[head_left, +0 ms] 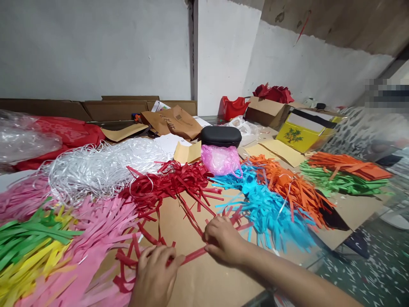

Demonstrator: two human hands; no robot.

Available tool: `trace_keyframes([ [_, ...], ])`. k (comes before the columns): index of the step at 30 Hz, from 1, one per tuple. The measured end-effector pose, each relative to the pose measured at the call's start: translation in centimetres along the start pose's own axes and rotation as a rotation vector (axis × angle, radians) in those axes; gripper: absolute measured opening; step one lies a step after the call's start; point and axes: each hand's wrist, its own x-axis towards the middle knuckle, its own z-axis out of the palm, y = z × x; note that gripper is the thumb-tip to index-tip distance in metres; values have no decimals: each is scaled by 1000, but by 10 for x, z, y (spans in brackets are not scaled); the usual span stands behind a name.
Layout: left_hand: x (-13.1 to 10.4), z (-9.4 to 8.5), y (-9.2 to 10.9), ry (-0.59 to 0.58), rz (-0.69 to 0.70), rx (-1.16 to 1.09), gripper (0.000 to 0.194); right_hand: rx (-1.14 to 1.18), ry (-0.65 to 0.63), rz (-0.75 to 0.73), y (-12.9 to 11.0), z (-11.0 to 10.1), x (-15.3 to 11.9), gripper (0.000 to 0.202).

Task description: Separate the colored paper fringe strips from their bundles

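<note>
Red strips (195, 255) stretch between my two hands over the brown cardboard (198, 281). My left hand (156, 273), at the bottom centre, has its fingers curled around the strips, and loose red ends stick out to its left. Farther right and a little higher, my right hand (222, 238) pinches the other part of them, with red ends showing beyond it. Behind the hands lies a tangled pile of dark red strips (172, 181). Blue strips (268, 204) spread out to the right of my right hand.
Pink strips (102, 221), green strips (28, 232) and white string (105, 168) fill the left. Behind are a black case (221, 135) and a pink plastic bag (220, 160). Orange strips (287, 187) and a yellow box (295, 132) stand right.
</note>
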Motion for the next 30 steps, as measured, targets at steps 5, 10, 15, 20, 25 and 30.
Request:
trace_keyframes([
  [5,3,2,8,26,232,102,33,-341,20,-440,-6,-14,-3,10],
  [10,18,-1,12,32,245,113,29,-367,22,-490,-3,-12,5,11],
  [15,21,2,15,62,230,160,35,-318,54,-344,-15,-6,15,13],
  [20,12,10,11,48,255,204,30,-534,79,-563,-22,16,8,18],
  [25,12,10,2,-22,226,171,18,-278,84,-352,6,14,-4,11],
  [30,9,8,-8,-66,94,73,24,-10,-5,-138,20,7,0,14],
])
